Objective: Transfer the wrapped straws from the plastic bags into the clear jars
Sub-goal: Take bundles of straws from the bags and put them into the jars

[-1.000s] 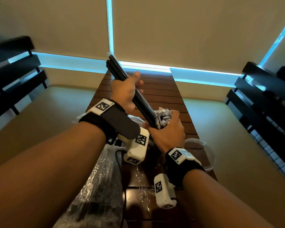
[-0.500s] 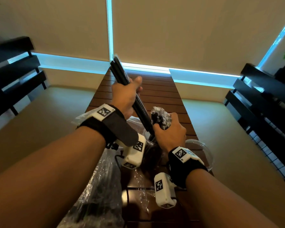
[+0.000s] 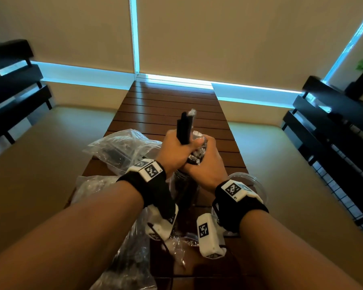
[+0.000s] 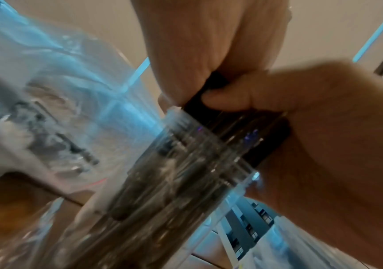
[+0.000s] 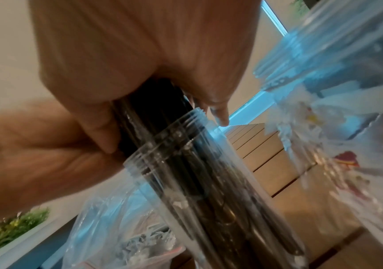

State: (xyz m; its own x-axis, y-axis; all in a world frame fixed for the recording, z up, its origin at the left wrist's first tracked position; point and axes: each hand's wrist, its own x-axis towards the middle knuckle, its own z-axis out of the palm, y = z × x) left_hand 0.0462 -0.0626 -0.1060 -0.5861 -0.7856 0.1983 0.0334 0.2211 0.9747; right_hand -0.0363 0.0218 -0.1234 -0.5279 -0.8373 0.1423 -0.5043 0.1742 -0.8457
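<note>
Now, left hand (image 3: 175, 150): gripping black straws (image 3: 183, 130) (wrapped)
Right hand (image 3: 205, 164): clutching straw bundle (image 5: 149, 112) atop jar (image 5: 208, 182)
Desk (image 3: 172, 105): crumpled bags (image 3: 117, 147)

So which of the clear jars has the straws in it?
The jar under the left hand and right hand, packed with black straws. The other jar, further right, looks empty.
</note>
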